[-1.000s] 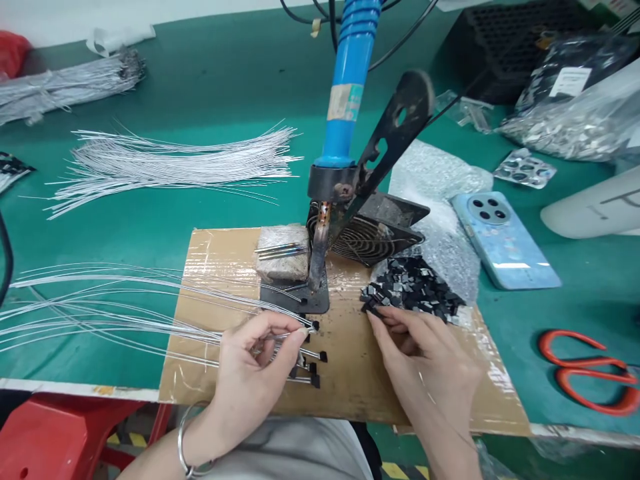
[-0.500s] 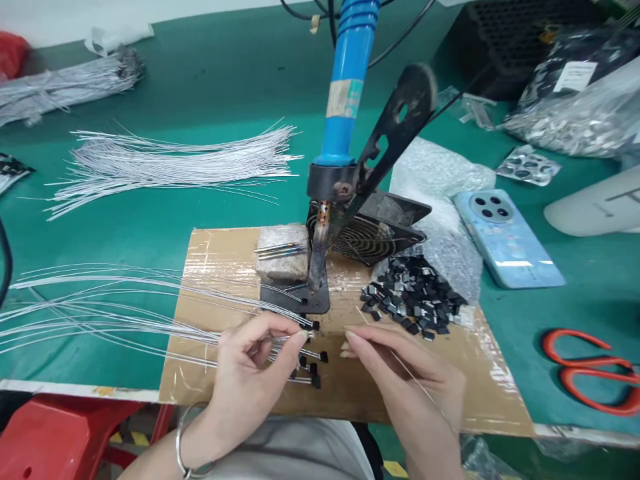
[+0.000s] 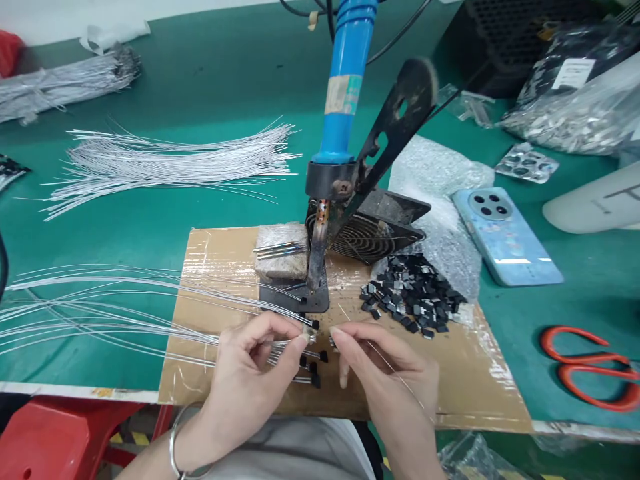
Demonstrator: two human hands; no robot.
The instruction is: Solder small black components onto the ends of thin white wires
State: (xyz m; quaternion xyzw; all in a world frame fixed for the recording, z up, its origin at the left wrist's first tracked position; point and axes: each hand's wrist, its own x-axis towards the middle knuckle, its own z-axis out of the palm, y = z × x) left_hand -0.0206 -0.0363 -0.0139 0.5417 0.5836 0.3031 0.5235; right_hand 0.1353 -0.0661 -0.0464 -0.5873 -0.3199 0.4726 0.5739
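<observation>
My left hand (image 3: 260, 377) pinches the ends of thin white wires (image 3: 193, 335) between thumb and forefinger, just below the tip of an upright blue soldering iron (image 3: 345, 87). Facing it, my right hand (image 3: 395, 383) is closed, with a small connector (image 3: 332, 342) with metal pins at its fingertips. A thin strand of solder wire (image 3: 396, 375) runs across the same hand, its free end sticking up past the fingers. Wires with black connectors (image 3: 315, 373) on their ends lie under and beside my left hand. The fingers partly hide what each hand grips.
Loose black connectors (image 3: 415, 293) are heaped on the cardboard (image 3: 480, 393) at right. Behind the iron stands a fan (image 3: 367, 237). A block with metal tips (image 3: 281, 260) sits left of it. Further out are a wire bundle (image 3: 180, 160), a phone (image 3: 507, 237) and red-handled scissors (image 3: 590, 367).
My right hand has moved left, closer to my left hand, bringing the solder wire along. The small connector at its fingertips now shows. My left hand stays nearly in place.
</observation>
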